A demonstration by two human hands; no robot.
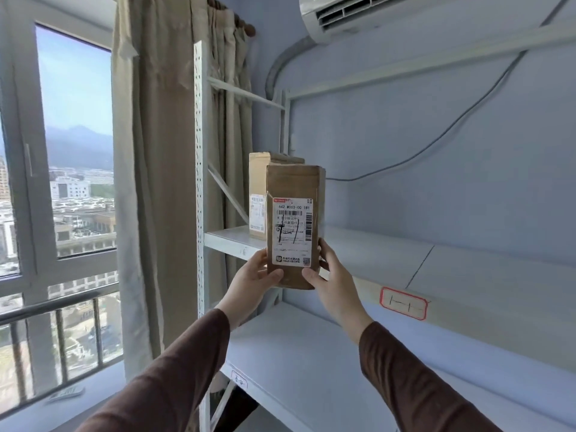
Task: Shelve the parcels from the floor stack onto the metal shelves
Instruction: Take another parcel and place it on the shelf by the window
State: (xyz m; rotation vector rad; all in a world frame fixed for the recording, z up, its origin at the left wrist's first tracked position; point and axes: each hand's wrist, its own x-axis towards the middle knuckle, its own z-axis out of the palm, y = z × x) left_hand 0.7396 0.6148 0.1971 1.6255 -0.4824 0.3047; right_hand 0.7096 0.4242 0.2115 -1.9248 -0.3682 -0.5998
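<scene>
I hold a tall brown cardboard parcel (294, 194) upright at the front edge of the upper metal shelf (374, 247); its white shipping label faces me. My left hand (254, 275) grips its lower left edge, my right hand (327, 275) grips its lower right edge, thumbs on the front. A second brown parcel (257, 182) with a white label stands upright on the same shelf, just behind and to the left, partly hidden by the held one. The floor stack is out of view.
A lower white shelf (311, 353) runs below my arms. The perforated shelf upright (199, 182) stands left of the parcels, with beige curtains (156, 151) and a window beyond. An air conditioner (374, 14) hangs above. A red-framed label (403, 303) marks the shelf's front edge.
</scene>
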